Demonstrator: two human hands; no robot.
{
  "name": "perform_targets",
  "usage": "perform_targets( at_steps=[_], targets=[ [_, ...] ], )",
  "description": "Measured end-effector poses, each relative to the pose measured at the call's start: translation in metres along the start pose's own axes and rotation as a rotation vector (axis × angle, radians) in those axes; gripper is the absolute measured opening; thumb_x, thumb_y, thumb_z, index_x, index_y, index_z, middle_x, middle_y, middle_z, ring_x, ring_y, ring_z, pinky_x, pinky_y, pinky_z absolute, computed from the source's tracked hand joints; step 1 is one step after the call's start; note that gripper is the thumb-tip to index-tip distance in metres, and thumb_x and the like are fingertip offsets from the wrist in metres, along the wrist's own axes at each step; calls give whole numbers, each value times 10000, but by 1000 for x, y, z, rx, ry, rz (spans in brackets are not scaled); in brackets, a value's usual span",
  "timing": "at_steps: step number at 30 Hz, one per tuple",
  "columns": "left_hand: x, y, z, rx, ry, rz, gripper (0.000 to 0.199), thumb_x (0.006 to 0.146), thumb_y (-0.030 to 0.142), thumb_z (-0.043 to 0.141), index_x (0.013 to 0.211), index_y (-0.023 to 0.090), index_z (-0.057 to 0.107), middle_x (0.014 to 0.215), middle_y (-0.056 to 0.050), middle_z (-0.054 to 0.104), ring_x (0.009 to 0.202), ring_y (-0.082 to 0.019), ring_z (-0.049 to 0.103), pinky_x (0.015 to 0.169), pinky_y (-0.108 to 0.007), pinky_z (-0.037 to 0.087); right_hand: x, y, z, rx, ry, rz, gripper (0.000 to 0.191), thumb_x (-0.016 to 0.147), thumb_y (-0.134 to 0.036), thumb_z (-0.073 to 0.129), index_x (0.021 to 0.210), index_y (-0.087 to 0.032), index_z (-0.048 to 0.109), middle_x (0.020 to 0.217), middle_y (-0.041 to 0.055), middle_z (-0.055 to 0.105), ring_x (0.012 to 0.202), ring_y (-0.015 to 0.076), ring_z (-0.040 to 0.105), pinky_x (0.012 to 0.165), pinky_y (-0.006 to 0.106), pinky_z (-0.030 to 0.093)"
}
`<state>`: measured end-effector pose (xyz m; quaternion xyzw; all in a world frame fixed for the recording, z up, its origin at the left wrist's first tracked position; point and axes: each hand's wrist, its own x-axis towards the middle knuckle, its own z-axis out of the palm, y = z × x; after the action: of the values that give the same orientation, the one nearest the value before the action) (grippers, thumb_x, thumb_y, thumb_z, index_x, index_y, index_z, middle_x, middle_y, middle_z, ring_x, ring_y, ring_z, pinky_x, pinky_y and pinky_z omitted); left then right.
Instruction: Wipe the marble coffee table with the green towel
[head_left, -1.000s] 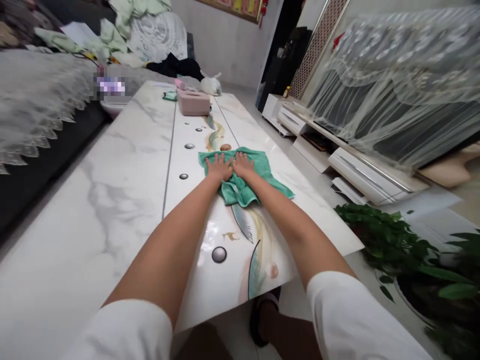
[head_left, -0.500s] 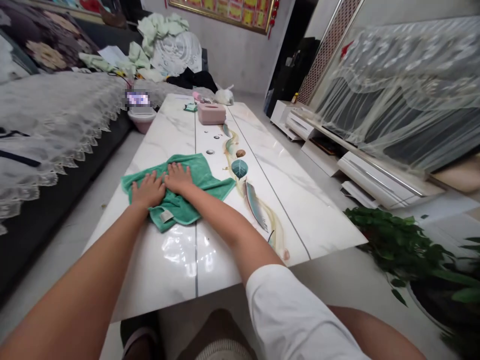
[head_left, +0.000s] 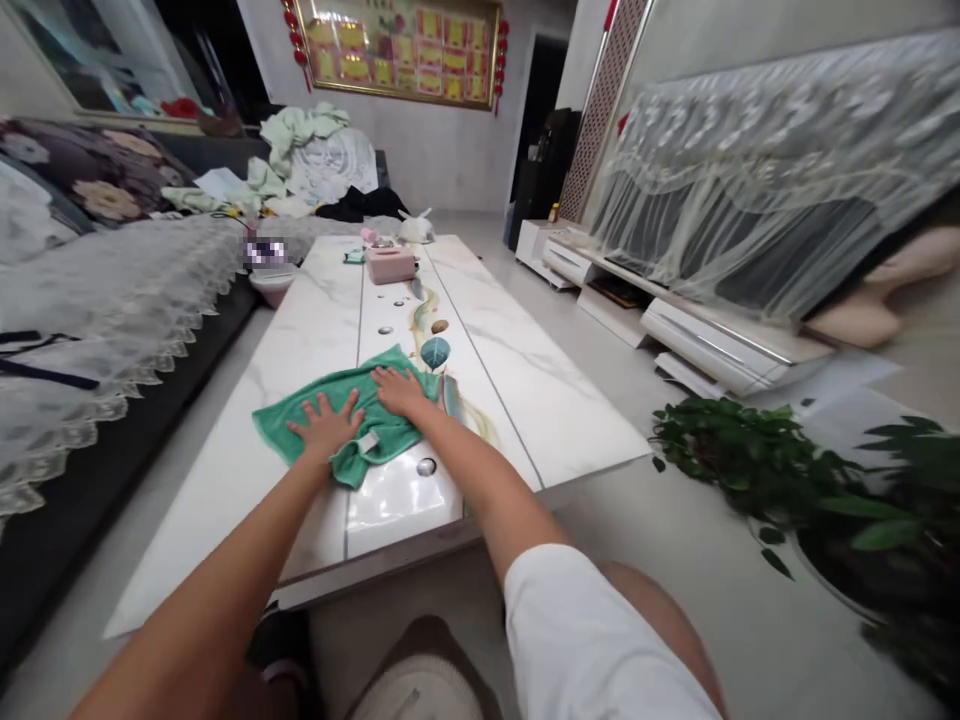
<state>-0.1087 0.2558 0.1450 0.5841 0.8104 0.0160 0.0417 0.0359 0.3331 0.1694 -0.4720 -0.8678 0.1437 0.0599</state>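
A green cloth (head_left: pixel 300 410) with a small white label lies spread on the white marbled coffee table (head_left: pixel 517 360). My left hand (head_left: pixel 328 425) rests flat on its middle, fingers spread apart. Farther right, my right hand (head_left: pixel 399 390) presses on the cloth with the palm down and fingers stretched out. Near its wrist a printed teal leaf (head_left: pixel 435 352) shows on the table's patterned middle strip. The near edge of the cloth is bunched up between my forearms.
At the table's far end stand a pink box (head_left: pixel 391 265) and a white plastic bag (head_left: pixel 417 227). A lace-covered sofa (head_left: pixel 150 290) runs along the left. To the right are a leafy potted plant (head_left: pixel 720 450) and a white TV cabinet (head_left: pixel 712 345).
Both hands and the cloth have slid to the right across the table, my right hand now nearer the leaf print. My left fingers have spread wider. The camera view has tilted up and turned.
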Motion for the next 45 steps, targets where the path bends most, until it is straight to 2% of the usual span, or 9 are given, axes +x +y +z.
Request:
perform_targets(
  at_steps=[9,14,19,24,27,33,35,39,45],
  targets=[
    [-92,232,24,-145,-84,491,641,1022,578,404,1645,431,379,1794,-75,211,1636,-494,112,1235,-821,110,-196,172,-48,-161,38,473,661,1065,-214,262,1725,-261,262,1776,24,222,1651,215,232,1351,495,230],
    [-127,268,31,-240,-98,691,621,1025,587,399,1625,430,428,1793,-68,209,1639,-490,89,1250,-809,73,-267,193,-41,-220,73,705,675,1062,-234,211,1736,-275,227,1782,15,196,1655,228,221,1346,513,231],
    [-138,224,26,-267,-109,792,594,1036,467,451,1623,379,449,1770,-84,263,1641,-422,186,1295,-737,136,-252,145,-15,-219,87,812,675,1053,-244,268,1726,-191,264,1787,78,186,1659,270,204,1337,525,250],
    [-137,151,20,-292,-69,704,581,1029,303,460,1607,259,499,1757,-95,289,1636,-336,254,1345,-586,175,-208,66,4,-196,96,745,670,1050,-194,316,1712,-94,271,1766,195,211,1647,341,223,1316,585,256],
    [-126,75,14,-286,-34,552,611,1018,241,445,1627,214,465,1755,-119,285,1629,-306,287,1347,-561,202,-163,-4,21,-158,79,588,665,1055,-183,322,1701,-34,260,1764,222,188,1648,361,201,1321,583,233],
    [-117,-132,-1,-227,31,143,620,1024,210,388,1643,175,425,1761,-166,250,1633,-347,265,1310,-665,216,-59,-189,81,-38,-1,164,660,1079,-252,369,1714,-109,259,1789,123,160,1669,289,139,1358,525,158],
    [-122,-174,-3,-228,52,32,611,1040,229,375,1646,164,411,1761,-177,253,1627,-359,275,1290,-670,262,-42,-230,94,-4,-13,60,655,1089,-268,367,1714,-108,256,1791,121,150,1670,281,127,1361,524,143],
    [-127,-179,0,-214,109,-71,609,1035,230,386,1639,153,425,1747,-183,298,1622,-337,294,1302,-600,283,-40,-240,93,30,-24,-50,632,1093,-244,367,1699,-87,277,1782,124,191,1660,288,170,1354,552,160],
    [-111,-89,10,-150,162,16,616,1022,236,388,1624,124,449,1732,-206,319,1614,-363,307,1294,-620,290,-57,-153,62,58,26,-7,603,1091,-232,377,1688,-164,335,1767,72,269,1647,217,228,1366,506,174]
  ],
)
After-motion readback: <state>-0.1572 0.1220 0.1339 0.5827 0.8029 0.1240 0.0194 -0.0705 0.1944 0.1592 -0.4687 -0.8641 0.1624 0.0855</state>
